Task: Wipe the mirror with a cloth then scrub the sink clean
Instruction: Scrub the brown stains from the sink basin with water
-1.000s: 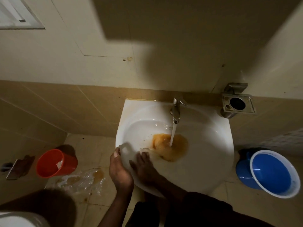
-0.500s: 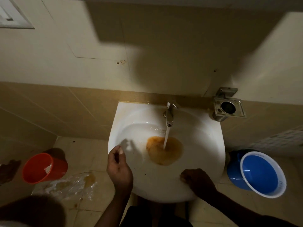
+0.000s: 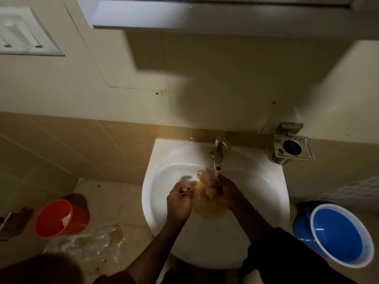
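Sink [image 3: 264,193]: white basin fixed against the tiled wall, seen from above. Brown water [image 3: 211,210] pools at the basin's middle.

Tap [image 3: 218,154]: chrome, at the sink's back rim, running; the stream falls onto the right hand.

Cloth [image 3: 207,181]: pale, wet wad, in the sink directly under the tap's spout, above the brown water. Blurred; its shape is hard to make out.

Right hand [image 3: 227,191]: inside the sink, under the stream, fingers curled round the cloth and gripping it. A dark sleeve [image 3: 287,253] covers the forearm toward the sink's front right rim.

Left hand [image 3: 179,199]: inside the sink, just left of the cloth, fingers curled inward. Whether it pinches an edge of the cloth or holds nothing cannot be told.

Holder [image 3: 292,147]: square metal wall fitting with a round opening, just right of the sink's back corner.

Blue bucket [image 3: 338,234]: on the floor, right of the sink, white rim.

Orange bucket [image 3: 59,218]: on the floor, well left of the sink, with a white scrap inside.

Plastic bag [image 3: 92,242]: clear, crumpled, on the floor between the orange bucket and the sink.

Shelf [image 3: 205,15]: grey ledge on the wall, high above the sink.
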Demonstrator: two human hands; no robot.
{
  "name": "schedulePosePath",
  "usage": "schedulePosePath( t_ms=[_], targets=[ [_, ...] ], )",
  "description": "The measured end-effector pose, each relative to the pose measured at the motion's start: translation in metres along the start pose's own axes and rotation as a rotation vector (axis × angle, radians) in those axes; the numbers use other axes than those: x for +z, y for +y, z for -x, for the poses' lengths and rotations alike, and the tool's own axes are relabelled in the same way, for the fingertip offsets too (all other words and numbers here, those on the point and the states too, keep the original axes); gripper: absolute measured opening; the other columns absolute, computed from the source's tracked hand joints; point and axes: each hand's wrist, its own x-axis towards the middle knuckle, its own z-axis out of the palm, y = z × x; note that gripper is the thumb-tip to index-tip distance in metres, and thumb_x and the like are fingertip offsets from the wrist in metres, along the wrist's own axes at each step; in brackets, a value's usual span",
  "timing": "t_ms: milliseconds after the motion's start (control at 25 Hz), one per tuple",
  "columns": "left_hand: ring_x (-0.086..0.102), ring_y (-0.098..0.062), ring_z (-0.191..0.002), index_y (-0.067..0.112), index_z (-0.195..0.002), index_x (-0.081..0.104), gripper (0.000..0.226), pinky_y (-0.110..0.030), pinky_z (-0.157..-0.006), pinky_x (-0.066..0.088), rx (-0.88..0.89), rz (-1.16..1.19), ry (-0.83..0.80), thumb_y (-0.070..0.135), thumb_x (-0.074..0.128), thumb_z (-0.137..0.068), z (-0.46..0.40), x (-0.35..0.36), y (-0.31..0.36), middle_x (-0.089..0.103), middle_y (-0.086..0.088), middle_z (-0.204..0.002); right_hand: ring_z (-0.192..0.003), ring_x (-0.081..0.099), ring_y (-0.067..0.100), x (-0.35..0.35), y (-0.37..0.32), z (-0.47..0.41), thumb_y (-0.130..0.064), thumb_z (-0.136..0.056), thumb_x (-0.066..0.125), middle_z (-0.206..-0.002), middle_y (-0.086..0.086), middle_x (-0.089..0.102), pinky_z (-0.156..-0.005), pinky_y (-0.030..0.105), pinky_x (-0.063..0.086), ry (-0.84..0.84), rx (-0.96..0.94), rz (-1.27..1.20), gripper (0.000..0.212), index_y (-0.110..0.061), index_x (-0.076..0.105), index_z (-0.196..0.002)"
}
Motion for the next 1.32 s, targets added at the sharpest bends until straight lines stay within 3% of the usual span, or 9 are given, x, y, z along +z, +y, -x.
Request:
schedulePosePath(
  t_ms=[240,480,680,800,960,1080,1160,1240,1320],
  targets=[
    [0.068,-0.021,-0.077,0.025,-0.078,0.075,0.016,-0.039,-0.077,0.055,-0.216,0.127,-0.182,0.031,0.063,-0.087,-0.017,0.030,0.022,0.074,0.004,-0.076,-0.054,0.056,0.023,-0.002,-0.003,-0.003,-0.021,-0.090,0.061,-0.079,0.022,0.053,-0.045,0.028,0.045,0.244,-0.143,0.076,0.023,0.002,0.065,-0.095],
    [0.062,-0.024,-0.062,0.015,-0.077,0.072,0.010,-0.032,-0.061,0.046,-0.278,0.315,-0.399,0.018,0.066,-0.084,-0.020,0.059,0.044,0.068,-0.002,-0.064,-0.078,0.066,0.034,-0.009,0.001,0.015,0.001,-0.089,0.060,-0.086,0.019,0.070,-0.055,0.031,0.056,0.566,-0.302,0.194,0.011,-0.001,0.070,-0.094],
    [0.059,-0.021,-0.054,0.017,-0.075,0.071,0.010,-0.028,-0.050,0.045,-0.231,0.257,-0.297,0.013,0.071,-0.083,-0.031,0.071,0.053,0.066,-0.001,-0.060,-0.059,0.049,0.028,-0.019,0.005,0.028,-0.022,-0.078,0.072,-0.066,0.014,0.050,-0.052,0.031,0.044,0.354,-0.326,-0.089,0.025,-0.004,0.055,-0.078],
    [0.058,-0.023,-0.048,0.014,-0.077,0.073,0.018,-0.027,-0.048,0.044,-0.339,0.337,-0.234,0.000,0.063,-0.083,-0.033,0.069,0.052,0.066,-0.010,-0.064,-0.047,0.048,0.023,-0.017,0.005,0.035,-0.020,-0.089,0.060,-0.057,0.009,0.048,-0.047,0.031,0.043,0.296,-0.212,-0.177,0.025,-0.002,0.052,-0.073],
    [0.063,-0.031,-0.054,0.002,-0.087,0.068,0.014,-0.035,-0.055,0.051,-0.616,0.717,-0.311,-0.001,0.056,-0.081,-0.040,0.061,0.049,0.065,-0.021,-0.071,-0.080,0.065,0.031,-0.020,0.012,0.034,-0.015,-0.090,0.061,-0.100,0.017,0.069,-0.071,0.041,0.054,0.401,-0.027,-0.250,0.024,-0.007,0.067,-0.112],
    [0.055,-0.027,-0.056,0.002,-0.076,0.064,0.021,-0.031,-0.053,0.045,-0.485,0.756,-0.355,-0.010,0.048,-0.084,-0.033,0.059,0.049,0.053,-0.017,-0.071,-0.090,0.063,0.038,-0.007,0.018,0.032,-0.012,-0.091,0.051,-0.096,0.023,0.070,-0.082,0.045,0.052,0.312,-0.001,-0.362,0.028,0.003,0.069,-0.107],
    [0.052,-0.028,-0.055,-0.004,-0.074,0.061,0.010,-0.029,-0.048,0.045,-0.270,0.685,-0.349,-0.011,0.055,-0.076,-0.025,0.058,0.049,0.052,-0.022,-0.070,-0.077,0.060,0.036,0.001,0.018,0.026,-0.010,-0.095,0.045,-0.080,0.022,0.068,-0.065,0.040,0.052,0.350,-0.066,-0.305,0.027,0.002,0.069,-0.093],
    [0.061,-0.030,-0.068,0.001,-0.088,0.066,0.010,-0.028,-0.052,0.050,-0.021,0.284,-0.287,-0.001,0.063,-0.079,-0.023,0.056,0.041,0.063,-0.019,-0.078,-0.064,0.059,0.030,0.005,0.017,0.018,-0.010,-0.097,0.046,-0.069,0.016,0.065,-0.053,0.033,0.049,0.462,-0.128,-0.174,0.026,-0.002,0.066,-0.084],
    [0.062,-0.011,-0.080,0.016,-0.091,0.071,0.015,-0.028,-0.066,0.054,0.149,-0.164,-0.214,0.012,0.069,-0.077,-0.024,0.054,0.035,0.063,0.014,-0.080,-0.061,0.058,0.027,0.007,0.015,0.014,-0.006,-0.094,0.055,-0.066,0.015,0.064,-0.053,0.032,0.048,0.628,-0.170,-0.028,0.019,-0.002,0.067,-0.078]
  ],
)
